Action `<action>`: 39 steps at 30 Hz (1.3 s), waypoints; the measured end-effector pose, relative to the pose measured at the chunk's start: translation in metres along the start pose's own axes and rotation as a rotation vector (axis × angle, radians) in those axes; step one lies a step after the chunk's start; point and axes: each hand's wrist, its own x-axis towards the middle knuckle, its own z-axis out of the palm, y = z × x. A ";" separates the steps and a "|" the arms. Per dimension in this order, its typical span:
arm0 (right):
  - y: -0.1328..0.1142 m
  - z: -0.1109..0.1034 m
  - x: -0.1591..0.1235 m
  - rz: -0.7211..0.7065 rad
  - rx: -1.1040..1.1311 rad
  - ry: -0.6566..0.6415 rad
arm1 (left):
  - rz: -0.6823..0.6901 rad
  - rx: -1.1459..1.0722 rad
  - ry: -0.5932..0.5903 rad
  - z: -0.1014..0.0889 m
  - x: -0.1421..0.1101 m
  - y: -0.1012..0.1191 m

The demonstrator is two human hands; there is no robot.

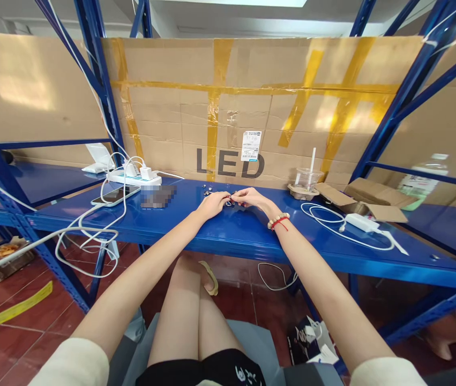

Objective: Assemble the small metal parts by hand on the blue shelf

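Note:
Both hands meet over the middle of the blue metal shelf. My left hand lies low over the surface, its fingertips pinched at a tiny item. From the right, my right hand pinches at the same spot, and the fingers of both almost touch. Whatever they hold is too small to name; a bit of something dark and shiny shows between them. Just behind my left hand lie several small shiny metal pieces. A beaded bracelet with a red cord circles my right wrist.
At the left are a white power strip with chargers, a phone and looping white cables. To the right stand a plastic cup with a straw, an opened cardboard box and a white adapter. Taped cardboard walls the back.

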 end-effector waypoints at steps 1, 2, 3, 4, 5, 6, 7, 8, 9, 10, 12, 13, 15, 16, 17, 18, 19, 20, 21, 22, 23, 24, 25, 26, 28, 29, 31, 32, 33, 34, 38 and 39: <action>-0.001 0.000 -0.001 0.003 -0.004 0.003 | 0.000 0.016 0.006 0.000 0.000 0.000; -0.002 0.001 -0.001 0.004 -0.005 0.007 | 0.000 0.031 0.013 0.000 0.000 0.000; -0.003 0.002 -0.002 0.002 -0.005 0.012 | 0.002 0.043 0.021 0.000 0.000 0.000; -0.004 0.003 -0.003 0.002 -0.004 0.017 | 0.004 0.053 0.030 0.000 0.000 -0.001; -0.005 0.003 -0.003 0.006 -0.002 0.020 | 0.009 0.059 0.036 0.001 0.000 -0.002; -0.006 0.004 -0.004 0.014 0.000 0.023 | 0.014 0.064 0.039 0.001 0.001 -0.003; -0.007 0.005 -0.004 0.028 0.001 0.025 | 0.020 0.066 0.039 0.002 0.001 -0.004; -0.008 0.006 -0.004 0.044 0.002 0.030 | 0.026 0.068 0.038 0.002 0.001 -0.005; -0.008 0.006 -0.004 0.061 0.003 0.033 | 0.032 0.067 0.037 0.003 0.002 -0.006; -0.008 0.007 -0.004 0.074 0.008 0.035 | 0.036 0.062 0.038 0.003 0.002 -0.007; -0.008 0.008 -0.003 0.083 0.034 0.034 | 0.038 0.041 0.047 0.004 0.003 -0.009; -0.008 0.008 -0.002 0.082 0.054 0.030 | 0.038 0.025 0.053 0.004 0.003 -0.010; -0.006 0.008 -0.001 0.080 0.099 0.019 | 0.041 -0.011 0.063 0.005 0.004 -0.010; -0.006 0.008 0.000 0.082 0.121 0.012 | 0.040 -0.028 0.067 0.005 0.004 -0.010; -0.005 0.007 0.000 0.086 0.140 0.005 | 0.038 -0.046 0.072 0.005 0.004 -0.010; -0.003 0.007 0.001 0.090 0.158 -0.003 | 0.034 -0.064 0.077 0.005 0.004 -0.010; -0.002 0.006 0.002 0.093 0.174 -0.011 | 0.028 -0.084 0.083 0.004 0.003 -0.009; -0.001 0.006 0.002 0.096 0.188 -0.020 | 0.021 -0.105 0.089 0.004 0.003 -0.008; 0.000 0.005 0.003 0.096 0.198 -0.027 | 0.016 -0.126 0.092 0.004 0.003 -0.007; 0.001 0.005 0.003 0.096 0.201 -0.032 | 0.013 -0.143 0.093 0.003 0.002 -0.006; 0.001 0.004 0.003 0.094 0.198 -0.033 | 0.012 -0.156 0.090 0.003 0.002 -0.005; 0.001 0.004 0.003 0.090 0.187 -0.030 | 0.011 -0.165 0.085 0.003 0.002 -0.004; 0.001 0.004 0.003 0.084 0.170 -0.024 | 0.009 -0.169 0.077 0.003 0.002 -0.003; 0.001 0.004 0.003 0.074 0.151 -0.013 | 0.005 -0.171 0.070 0.003 0.002 -0.003; -0.001 0.005 0.003 0.054 0.119 0.012 | -0.016 -0.166 0.060 0.003 0.002 -0.002; -0.001 0.006 0.003 0.046 0.109 0.023 | -0.033 -0.159 0.057 0.003 0.003 -0.002; -0.003 0.007 0.003 0.034 0.095 0.049 | -0.077 -0.136 0.053 0.003 0.003 -0.001; -0.003 0.008 0.003 0.026 0.092 0.065 | -0.103 -0.122 0.051 0.002 0.003 -0.001; -0.003 0.009 0.004 0.012 0.095 0.082 | -0.128 -0.106 0.046 0.002 0.002 0.000; -0.002 0.009 0.004 -0.010 0.103 0.100 | -0.150 -0.091 0.041 0.001 0.002 0.001; 0.002 0.007 0.009 -0.148 0.143 0.113 | -0.210 -0.040 0.014 -0.001 0.002 0.005; 0.004 0.007 0.010 -0.177 0.143 0.098 | -0.223 -0.034 0.011 -0.002 0.002 0.006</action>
